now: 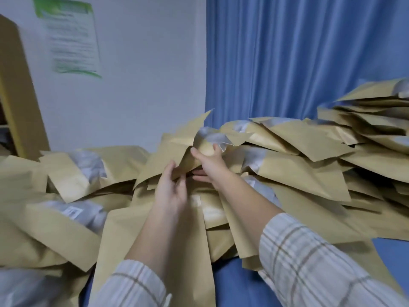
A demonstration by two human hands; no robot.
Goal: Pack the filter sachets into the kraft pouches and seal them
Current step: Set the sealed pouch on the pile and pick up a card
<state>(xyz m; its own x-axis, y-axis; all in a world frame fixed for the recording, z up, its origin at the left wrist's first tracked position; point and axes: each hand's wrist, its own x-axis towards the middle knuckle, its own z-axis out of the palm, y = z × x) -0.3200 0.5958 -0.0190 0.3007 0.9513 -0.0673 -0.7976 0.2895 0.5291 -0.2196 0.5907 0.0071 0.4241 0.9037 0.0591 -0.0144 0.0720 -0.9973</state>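
Note:
A large heap of kraft pouches covers the blue surface in front of me, many with clear windows showing white contents. One kraft pouch is lifted above the heap at the centre. My right hand grips its upper part near the clear window, thumb and fingers curled round the paper. My left hand pinches the pouch's lower edge from the left. Sachets inside are only seen as white shapes through the windows.
A taller stack of pouches rises at the right against a blue curtain. A cardboard box stands at the far left by a white wall with a poster. Blue surface shows between my sleeves.

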